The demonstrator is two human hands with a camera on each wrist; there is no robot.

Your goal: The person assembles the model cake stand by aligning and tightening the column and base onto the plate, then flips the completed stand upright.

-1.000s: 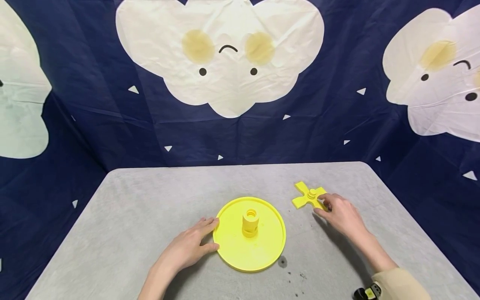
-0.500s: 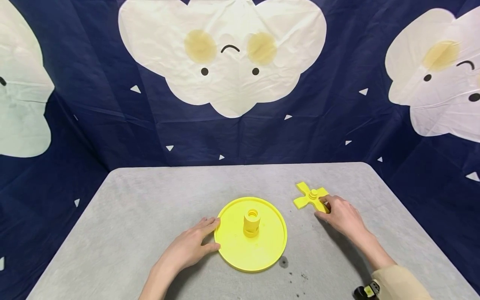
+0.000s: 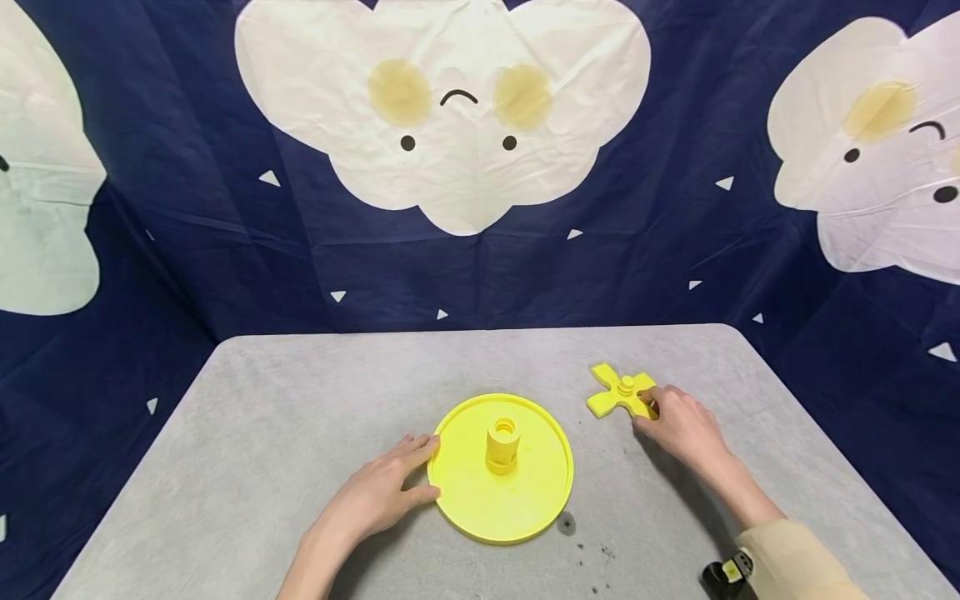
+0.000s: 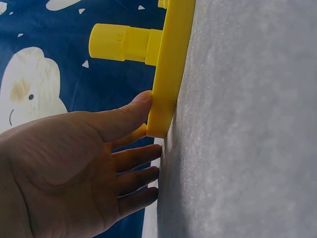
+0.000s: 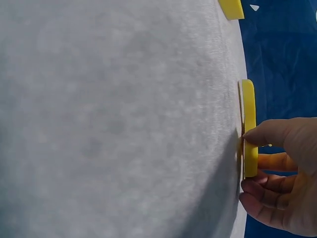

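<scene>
A round yellow plate with a raised rim (image 3: 468,508) lies flat on the table. From its middle rises a hollow yellow post (image 3: 502,448), seen sideways in the left wrist view. My left hand (image 3: 375,492) rests against the plate's left edge, thumb and fingertips touching the rim, fingers fairly straight. Farther back on the right is a yellow cross-shaped piece (image 3: 605,403) with a short stepped peg (image 3: 626,384) on top. My right hand (image 3: 684,423) pinches its near right arm between thumb and fingers. In the right wrist view, that cross-shaped piece (image 5: 249,106) appears edge-on, close to the tabletop.
The grey table (image 3: 300,417) has dark spots (image 3: 566,523) to the right of the plate. A dark blue curtain (image 3: 285,275) with white clouds hangs behind and beside the table. A black device (image 3: 726,573) sits at the right sleeve.
The right thumb and fingers have shifted slightly on the cross-shaped piece's arm. The left hand and the plate stay in place.
</scene>
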